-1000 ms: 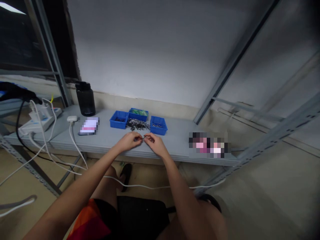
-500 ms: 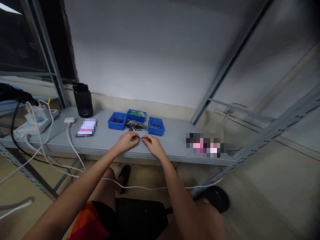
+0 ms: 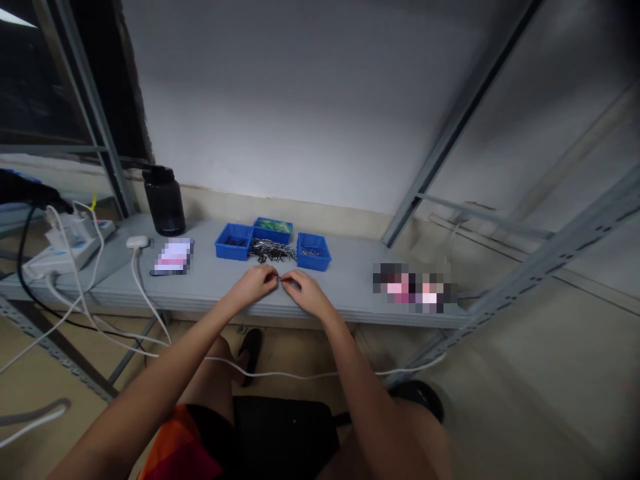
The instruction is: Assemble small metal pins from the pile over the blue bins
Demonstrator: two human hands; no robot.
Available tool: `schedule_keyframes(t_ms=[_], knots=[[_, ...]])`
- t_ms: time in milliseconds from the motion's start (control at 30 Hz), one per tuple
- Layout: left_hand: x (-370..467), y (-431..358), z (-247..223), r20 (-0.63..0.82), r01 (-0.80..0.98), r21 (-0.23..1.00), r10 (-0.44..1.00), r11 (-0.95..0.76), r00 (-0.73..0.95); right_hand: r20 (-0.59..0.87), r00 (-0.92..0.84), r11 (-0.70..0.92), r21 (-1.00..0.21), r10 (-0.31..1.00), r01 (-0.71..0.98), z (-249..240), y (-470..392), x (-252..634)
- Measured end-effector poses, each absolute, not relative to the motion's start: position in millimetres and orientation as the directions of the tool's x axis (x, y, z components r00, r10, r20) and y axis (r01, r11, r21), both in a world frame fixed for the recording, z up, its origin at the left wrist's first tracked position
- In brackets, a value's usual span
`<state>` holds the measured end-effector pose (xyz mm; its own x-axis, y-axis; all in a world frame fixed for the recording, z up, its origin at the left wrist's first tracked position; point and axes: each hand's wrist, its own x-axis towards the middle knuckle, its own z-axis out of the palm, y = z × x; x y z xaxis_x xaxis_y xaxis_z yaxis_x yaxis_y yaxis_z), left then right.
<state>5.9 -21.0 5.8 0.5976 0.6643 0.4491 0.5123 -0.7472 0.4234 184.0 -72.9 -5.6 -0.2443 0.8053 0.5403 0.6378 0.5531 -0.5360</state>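
Observation:
Above the front part of the grey shelf point(image 3: 200, 287), my left hand point(image 3: 256, 283) and my right hand point(image 3: 304, 291) meet with fingertips pinched. Between them is a small thin dark piece point(image 3: 279, 278), too small to name, its ends hidden by the fingers. Just beyond the hands lies a pile of small metal and black parts point(image 3: 273, 251). Around that pile stand a left blue bin point(image 3: 233, 253) with dark parts, a back blue bin point(image 3: 273, 235) with green packaging, and a right blue bin point(image 3: 313, 261) with a few thin metal pieces.
A dark bottle point(image 3: 165, 203), a phone point(image 3: 173, 257) and a white charger point(image 3: 137, 242) stand to the left, near a power strip point(image 3: 70, 250) with trailing cables. Blurred-out items point(image 3: 413, 287) lie at the right. A white cable point(image 3: 295, 377) hangs below the shelf edge.
My fingertips have come slightly closer together, so less of the thin dark piece shows between them. The bins and the pile stay put; the view has shifted a little.

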Motion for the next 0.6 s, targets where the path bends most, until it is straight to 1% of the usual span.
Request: schedule_keyframes(t_ms=[100,233,300,333,467,533,600], knots=[[6,-21,6,0.450,0.496,0.429,0.655,-0.755,0.607,0.547,-0.262,0.548,-0.464,0.795,0.696,-3,-74,182],[6,-21,5,0.463,0.516,0.464,0.694,-0.720,0.552,0.542,-0.239,0.522,-0.457,0.805,0.721,0,-72,187],[7,-22,5,0.470,0.546,0.459,0.713,-0.701,0.520,0.545,-0.200,0.488,-0.455,0.814,0.745,6,-68,191],[8,-23,5,0.466,0.564,0.431,0.709,-0.704,0.529,0.548,-0.186,0.475,-0.449,0.815,0.757,10,-65,193],[10,-24,4,0.434,0.631,0.252,0.668,-0.734,0.604,0.564,-0.165,0.475,-0.463,0.809,0.748,40,-34,182],[10,-24,4,0.435,0.642,0.210,0.658,-0.737,0.614,0.562,-0.185,0.514,-0.510,0.806,0.690,57,-10,164],[10,-24,3,0.434,0.642,0.194,0.652,-0.741,0.621,0.529,-0.264,0.562,-0.548,0.806,0.619,71,15,143]])
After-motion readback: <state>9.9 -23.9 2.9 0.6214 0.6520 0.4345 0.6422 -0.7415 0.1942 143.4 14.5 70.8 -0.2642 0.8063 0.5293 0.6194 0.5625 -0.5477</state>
